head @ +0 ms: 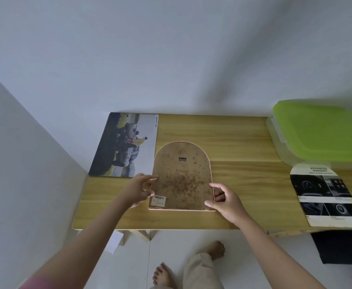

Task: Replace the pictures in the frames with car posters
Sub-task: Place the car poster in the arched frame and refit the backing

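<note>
arched frame (182,178) face-down, car poster (125,144) beside

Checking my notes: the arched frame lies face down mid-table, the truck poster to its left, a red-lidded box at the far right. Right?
Not quite: the head view shows the box's lid is green, not red. The frame and truck poster are as you say.

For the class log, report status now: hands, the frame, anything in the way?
Left hand and right hand grip arched frame, face down on table. Car poster lies far left. No obstruction visible.
</note>
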A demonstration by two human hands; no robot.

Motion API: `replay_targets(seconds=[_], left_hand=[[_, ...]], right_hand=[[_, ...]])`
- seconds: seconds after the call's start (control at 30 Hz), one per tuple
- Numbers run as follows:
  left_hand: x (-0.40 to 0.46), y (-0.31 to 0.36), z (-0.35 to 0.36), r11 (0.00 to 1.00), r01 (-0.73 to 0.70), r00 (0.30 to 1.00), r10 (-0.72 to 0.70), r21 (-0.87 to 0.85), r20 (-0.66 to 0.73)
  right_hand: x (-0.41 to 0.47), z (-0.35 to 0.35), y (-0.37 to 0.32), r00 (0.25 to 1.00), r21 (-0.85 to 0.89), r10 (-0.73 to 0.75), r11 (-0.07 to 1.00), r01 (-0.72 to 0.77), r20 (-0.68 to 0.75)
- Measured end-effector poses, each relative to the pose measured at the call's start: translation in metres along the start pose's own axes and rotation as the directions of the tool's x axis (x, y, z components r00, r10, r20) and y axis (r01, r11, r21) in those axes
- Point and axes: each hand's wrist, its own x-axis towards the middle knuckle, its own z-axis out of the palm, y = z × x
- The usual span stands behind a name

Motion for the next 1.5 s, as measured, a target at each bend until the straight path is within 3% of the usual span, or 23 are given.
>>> replay_targets(seconds=[0.23,0.37,0.53,0.63,0.8,0.93,1.1,1.3,1.5], left_hand=[[0.009,0.005,-0.002,0.999,0.03,0.998,-0.031,0.028,0.061],[0.011,0.018,-0.009,0.988,0.084,0.986,-0.064,-0.133,0.151],[0.015,0.026,-0.015,0.989,0.12,0.977,-0.103,-0.087,0.185],[0.019,0.028,-0.015,0.989,0.133,0.976,-0.119,-0.062,0.184],[0.018,0.027,-0.006,0.994,0.101,0.985,-0.106,0.037,0.139],[0.012,0.017,0.004,0.987,0.044,0.999,-0.048,0.153,0.023],[0.004,0.007,0.015,0.998,0.031,0.999,-0.032,0.046,0.031],[0.011,0.009,0.018,0.984,-0.009,0.998,-0.001,0.178,0.057],[0.017,0.012,0.016,0.987,0.016,0.994,-0.034,0.16,0.107]], right_hand=[[0.006,0.002,0.0,1.0,-0.047,-0.014,0.999,0.014,0.001],[0.007,0.002,0.0,0.999,-0.122,-0.029,0.992,0.033,0.033],[0.013,0.001,-0.012,0.987,-0.358,-0.025,0.93,0.082,0.16],[0.02,-0.002,-0.016,0.978,-0.412,-0.016,0.905,0.102,0.208],[0.023,-0.006,-0.015,0.977,-0.342,-0.024,0.935,0.096,0.21],[0.014,-0.008,-0.01,0.99,-0.273,-0.04,0.959,0.075,0.132],[0.004,-0.008,0.0,0.999,-0.216,-0.05,0.975,0.053,0.018],[0.009,-0.014,-0.004,0.997,-0.216,-0.032,0.975,0.046,0.068],[0.015,-0.02,-0.004,0.992,-0.226,-0.002,0.974,0.03,0.125]])
